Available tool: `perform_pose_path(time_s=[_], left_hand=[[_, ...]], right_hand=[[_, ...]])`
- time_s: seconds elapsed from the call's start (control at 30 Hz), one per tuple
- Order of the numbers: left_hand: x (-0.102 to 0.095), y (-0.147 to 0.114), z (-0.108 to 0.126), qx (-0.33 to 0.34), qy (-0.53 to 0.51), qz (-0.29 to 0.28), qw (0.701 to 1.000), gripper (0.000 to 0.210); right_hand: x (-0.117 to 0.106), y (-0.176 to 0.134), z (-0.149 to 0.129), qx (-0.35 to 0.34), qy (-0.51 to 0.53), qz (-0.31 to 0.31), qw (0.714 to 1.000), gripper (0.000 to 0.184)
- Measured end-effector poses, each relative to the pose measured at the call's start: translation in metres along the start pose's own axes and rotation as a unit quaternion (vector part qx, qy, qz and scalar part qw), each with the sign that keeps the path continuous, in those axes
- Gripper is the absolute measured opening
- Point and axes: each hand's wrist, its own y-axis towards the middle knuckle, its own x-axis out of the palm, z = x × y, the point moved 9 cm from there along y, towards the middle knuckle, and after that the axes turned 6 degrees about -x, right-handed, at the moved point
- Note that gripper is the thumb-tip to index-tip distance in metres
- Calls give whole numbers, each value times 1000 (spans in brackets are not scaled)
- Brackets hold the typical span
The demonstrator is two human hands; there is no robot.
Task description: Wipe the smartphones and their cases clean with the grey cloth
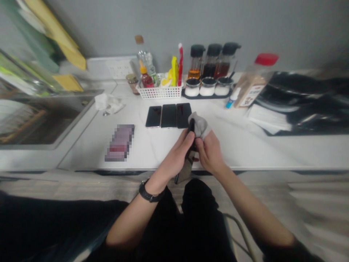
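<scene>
Near the counter's front edge, my left hand point(178, 154) is closed around a dark phone point(185, 171), held tilted and nearly edge-on to me. A crumpled grey cloth point(201, 125) is bunched in my right hand point(211, 151), whose fingers press it against the phone's upper end. Part of the phone is hidden behind both hands. Just beyond them, three phones lie side by side with dark faces up: a left one point(154, 116), a middle one point(169, 116) and a right one point(183, 113).
A pixelated flat object point(120, 142) lies left on the white counter point(147, 149). Behind stand a white basket point(160, 94), seasoning jars point(207, 89), dark-capped bottles point(212, 60) and a red-lidded jar point(255, 82). Crumpled tissue point(110, 103) lies near the sink point(68, 125); a black pan point(283, 91) is right.
</scene>
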Motion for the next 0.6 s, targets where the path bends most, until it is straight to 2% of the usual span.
perform_pose_path(time_s=[0.07,0.17,0.23,0.33,0.4,0.47,0.53,0.6], left_hand=[[-8,10,1,8,-25,39,999,51],[-11,20,3,-16,-57,46,997,70],[-10,21,6,-8,-50,54,997,75],[1,17,-5,-18,-64,43,997,72],[13,16,-19,-35,-98,13,994,65],[18,18,-28,-54,-133,-2,990,64],[11,22,-26,-55,-153,11,987,68],[-1,25,-17,-36,-133,34,990,73]], right_hand=[[16,-18,-20,-15,-10,-19,1000,51],[36,-47,-51,-56,-24,-64,996,61],[43,-56,-61,-85,-23,-103,991,66],[39,-45,-48,-59,-16,-118,991,70],[29,-30,-35,-16,-2,-88,996,72],[23,-25,-33,2,17,-60,998,76],[25,-34,-42,-5,26,-61,998,85],[31,-50,-51,-22,17,-88,996,93]])
